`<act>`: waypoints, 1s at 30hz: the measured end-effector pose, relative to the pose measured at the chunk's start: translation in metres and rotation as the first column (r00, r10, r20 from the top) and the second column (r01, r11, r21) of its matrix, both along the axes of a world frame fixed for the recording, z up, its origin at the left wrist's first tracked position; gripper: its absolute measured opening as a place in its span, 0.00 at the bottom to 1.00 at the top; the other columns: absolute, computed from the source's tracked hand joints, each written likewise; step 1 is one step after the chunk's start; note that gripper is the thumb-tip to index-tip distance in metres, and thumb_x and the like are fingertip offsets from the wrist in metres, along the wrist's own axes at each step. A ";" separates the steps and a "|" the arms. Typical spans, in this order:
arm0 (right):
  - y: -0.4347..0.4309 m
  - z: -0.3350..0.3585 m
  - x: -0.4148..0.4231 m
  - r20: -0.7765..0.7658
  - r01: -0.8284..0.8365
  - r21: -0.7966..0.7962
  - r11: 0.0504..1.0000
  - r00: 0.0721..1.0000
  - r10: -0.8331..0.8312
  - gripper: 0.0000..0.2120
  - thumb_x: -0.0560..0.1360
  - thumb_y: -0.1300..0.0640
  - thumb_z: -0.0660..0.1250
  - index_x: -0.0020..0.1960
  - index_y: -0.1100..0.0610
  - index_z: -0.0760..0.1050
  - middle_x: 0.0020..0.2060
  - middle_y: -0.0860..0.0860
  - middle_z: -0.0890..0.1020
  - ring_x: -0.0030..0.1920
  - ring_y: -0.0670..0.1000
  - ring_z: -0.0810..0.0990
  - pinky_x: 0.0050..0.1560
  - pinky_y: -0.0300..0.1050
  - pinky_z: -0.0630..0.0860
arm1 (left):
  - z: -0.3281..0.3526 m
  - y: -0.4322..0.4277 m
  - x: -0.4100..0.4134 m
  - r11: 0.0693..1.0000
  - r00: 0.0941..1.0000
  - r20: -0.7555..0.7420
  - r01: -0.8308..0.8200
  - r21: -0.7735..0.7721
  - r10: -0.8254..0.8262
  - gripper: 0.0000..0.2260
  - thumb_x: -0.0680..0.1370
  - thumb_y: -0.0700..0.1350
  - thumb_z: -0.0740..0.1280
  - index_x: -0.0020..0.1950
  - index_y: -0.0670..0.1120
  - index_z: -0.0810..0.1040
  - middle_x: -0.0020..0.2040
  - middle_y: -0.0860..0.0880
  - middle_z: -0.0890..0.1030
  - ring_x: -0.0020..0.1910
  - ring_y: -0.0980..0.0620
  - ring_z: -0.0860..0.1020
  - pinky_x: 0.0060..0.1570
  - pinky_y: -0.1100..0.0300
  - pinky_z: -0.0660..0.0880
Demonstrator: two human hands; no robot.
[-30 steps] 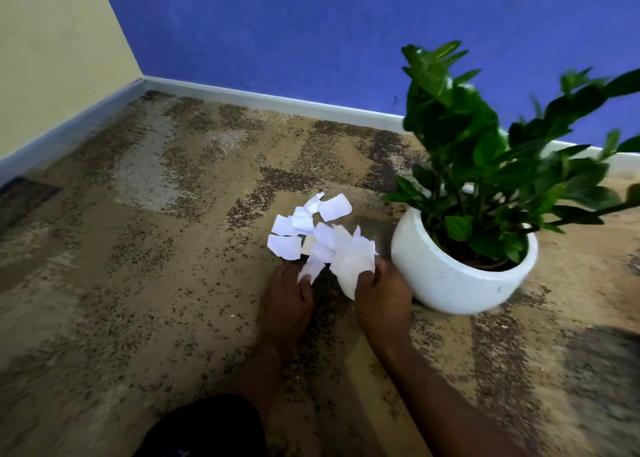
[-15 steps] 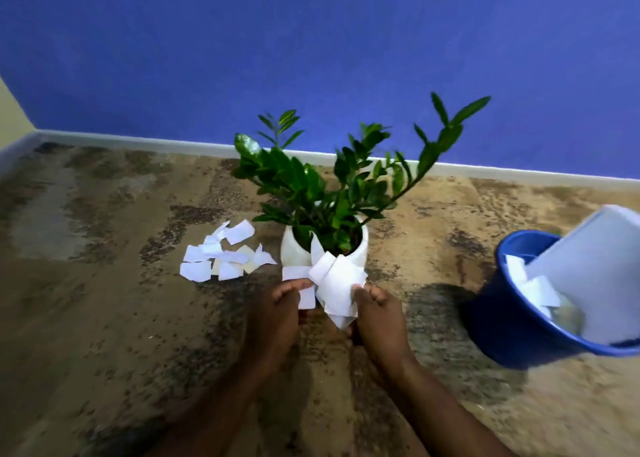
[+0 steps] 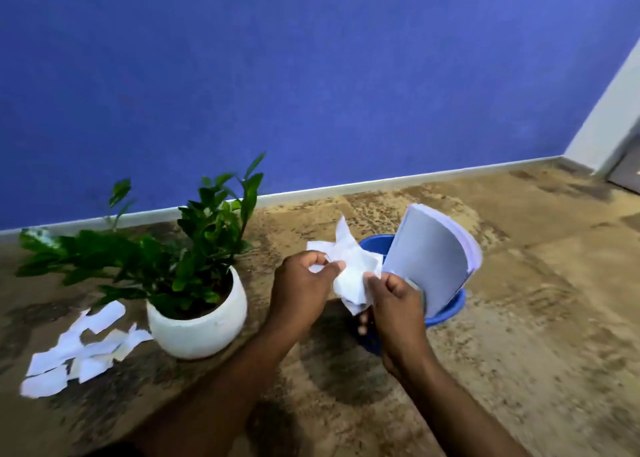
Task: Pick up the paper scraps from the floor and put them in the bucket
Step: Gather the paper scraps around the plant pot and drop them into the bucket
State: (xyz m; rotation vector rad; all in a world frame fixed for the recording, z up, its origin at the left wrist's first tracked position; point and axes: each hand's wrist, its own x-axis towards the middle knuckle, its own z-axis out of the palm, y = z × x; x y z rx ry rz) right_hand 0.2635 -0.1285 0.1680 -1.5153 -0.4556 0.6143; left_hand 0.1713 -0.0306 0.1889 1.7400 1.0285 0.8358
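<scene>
My left hand and my right hand together grip a bunch of white paper scraps, held just above the near left rim of the blue bucket. A large grey-white sheet or pad stands tilted inside the bucket and hides most of its inside. Several more white paper scraps lie on the floor at the far left, beside the plant pot.
A green plant in a round white pot stands on the floor between the loose scraps and the bucket. A blue wall with a white skirting board runs behind. A pale wall corner rises at the right. The floor is mottled brown.
Both hands lifted a bunch of scraps from the pile and carried it right, past the plant, to the bucket. The view turned right with them.
</scene>
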 end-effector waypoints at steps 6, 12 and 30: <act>-0.021 0.021 0.069 0.574 0.373 -0.084 0.924 0.776 -0.261 0.16 0.77 0.55 0.60 0.32 0.60 0.65 0.25 0.59 0.73 0.27 0.59 0.74 0.23 0.46 0.67 | 0.016 0.009 0.080 0.999 0.999 0.028 0.017 -0.046 -0.016 0.13 0.73 0.51 0.70 0.36 0.42 0.79 0.37 0.46 0.84 0.38 0.45 0.83 0.43 0.52 0.79; -0.022 0.025 0.101 0.801 0.480 -0.207 0.853 0.583 -0.134 0.12 0.77 0.57 0.57 0.35 0.57 0.66 0.29 0.57 0.73 0.30 0.59 0.69 0.30 0.46 0.60 | 0.006 0.012 0.102 1.000 0.999 -0.038 -0.008 0.015 0.008 0.12 0.71 0.47 0.72 0.35 0.39 0.79 0.35 0.42 0.82 0.36 0.43 0.80 0.36 0.54 0.76; -0.004 0.022 0.099 0.760 0.416 -0.243 0.876 0.643 -0.095 0.12 0.75 0.56 0.55 0.41 0.57 0.76 0.36 0.61 0.81 0.32 0.64 0.80 0.34 0.57 0.80 | -0.019 0.007 0.120 0.996 0.995 -0.071 0.059 -0.070 -0.063 0.07 0.72 0.50 0.70 0.36 0.49 0.79 0.31 0.55 0.79 0.31 0.58 0.77 0.26 0.68 0.66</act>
